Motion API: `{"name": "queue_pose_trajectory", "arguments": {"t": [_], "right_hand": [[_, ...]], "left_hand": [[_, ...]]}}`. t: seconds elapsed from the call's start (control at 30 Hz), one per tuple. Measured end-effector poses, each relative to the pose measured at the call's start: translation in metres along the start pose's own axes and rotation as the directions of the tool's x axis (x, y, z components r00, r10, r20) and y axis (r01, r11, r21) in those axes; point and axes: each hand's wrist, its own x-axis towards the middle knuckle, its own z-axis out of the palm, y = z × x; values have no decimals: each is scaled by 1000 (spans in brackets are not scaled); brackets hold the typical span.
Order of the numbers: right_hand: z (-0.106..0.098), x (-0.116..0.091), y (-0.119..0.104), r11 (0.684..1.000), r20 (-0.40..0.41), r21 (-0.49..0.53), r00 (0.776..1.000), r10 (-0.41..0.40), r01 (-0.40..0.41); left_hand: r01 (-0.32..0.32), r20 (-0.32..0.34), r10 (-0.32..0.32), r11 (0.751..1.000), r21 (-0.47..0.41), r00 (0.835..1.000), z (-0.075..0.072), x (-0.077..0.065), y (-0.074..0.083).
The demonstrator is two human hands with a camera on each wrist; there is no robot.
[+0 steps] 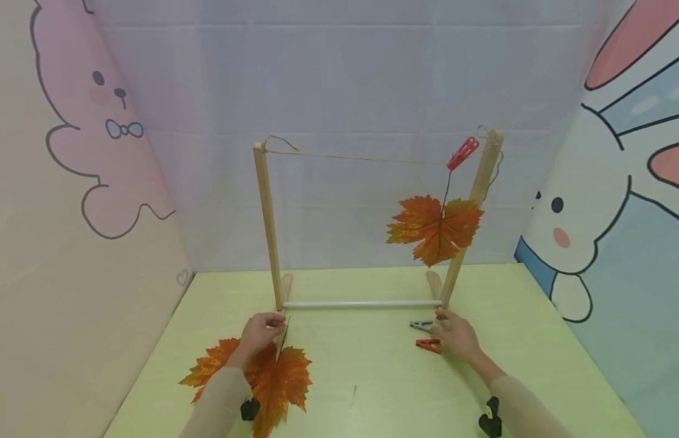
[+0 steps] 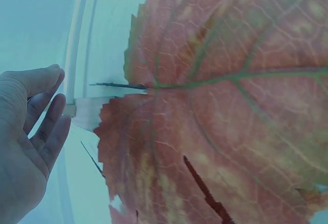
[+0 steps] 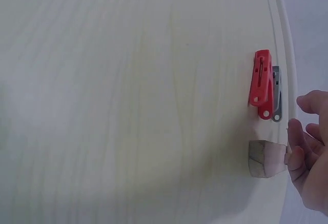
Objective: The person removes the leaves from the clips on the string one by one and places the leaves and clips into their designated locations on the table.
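My left hand (image 1: pixel 261 333) hovers by the foot of the left post, fingers bent and nothing visible between them. Close to its fingertips is the dark stem of an orange maple leaf (image 1: pixel 285 380); in the left wrist view a gap separates the hand from the stem (image 2: pixel 120 85). A second orange leaf (image 1: pixel 212 364) lies partly under my left forearm. Beside the right post, my right hand (image 1: pixel 459 334) has its thumb and fingers apart, near a grey clothespin (image 1: pixel 419 325) and a red clothespin (image 1: pixel 428 346) on the table.
A wooden stand has a left post (image 1: pixel 268 225), a right post (image 1: pixel 486 164) and a white rod (image 1: pixel 361 303) low between them. Twine (image 1: pixel 361 159) spans the tops. A pinkish-red clothespin (image 1: pixel 462 153) on it holds a hanging orange leaf (image 1: pixel 427 228) by its stem.
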Motion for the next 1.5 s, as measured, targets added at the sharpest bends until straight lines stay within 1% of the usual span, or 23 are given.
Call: {"name": "queue_pose_trajectory", "arguments": {"t": [0.07,0.17,0.3,0.4,0.47,0.6,0.7,0.8,0.9,1.03,1.13,1.27,1.4,1.5], "right_hand": [[-6,1,-3,1000,-6,-5,1000,-21,21],[-16,3,-7,998,-16,-10,998,-56,56],[-30,8,-16,995,-38,-9,995,-96,96],[-42,10,-23,992,-40,-18,992,-124,123],[-49,10,-27,990,-34,-37,989,-141,139],[-65,14,-36,979,-29,-82,982,-189,186],[-78,20,-44,971,-42,-110,975,-216,211],[-90,25,-51,966,-50,-128,971,-235,227],[-98,27,-57,962,-50,-133,968,-247,238],[-103,28,-61,955,-33,-146,964,-264,257],[-104,27,-62,954,-21,-154,964,-265,259],[-110,26,-65,953,-25,-156,964,-265,258],[-120,26,-69,943,-54,-176,954,-295,282],[-127,26,-73,934,-73,-188,944,-322,304]], "left_hand": [[-24,-1,24,1000,2,1000,0,2,3],[-34,-15,34,999,-7,999,-1,5,10],[-73,-40,72,997,-30,997,-3,11,25],[-113,-32,111,992,-50,993,-4,17,38],[-127,-23,126,990,-57,992,-4,21,46],[-179,-22,178,982,-64,984,-1,29,59],[-211,-14,211,974,-87,977,2,33,68],[-219,-5,220,970,-104,975,4,37,77],[-227,-13,227,967,-115,974,6,40,87],[-247,-30,245,960,-134,969,8,43,98],[-238,-18,238,959,-152,971,10,42,106],[-220,-1,223,964,-147,975,14,43,112],[-235,1,237,964,-122,971,17,44,116],[-231,1,233,966,-116,972,17,45,120]]}}
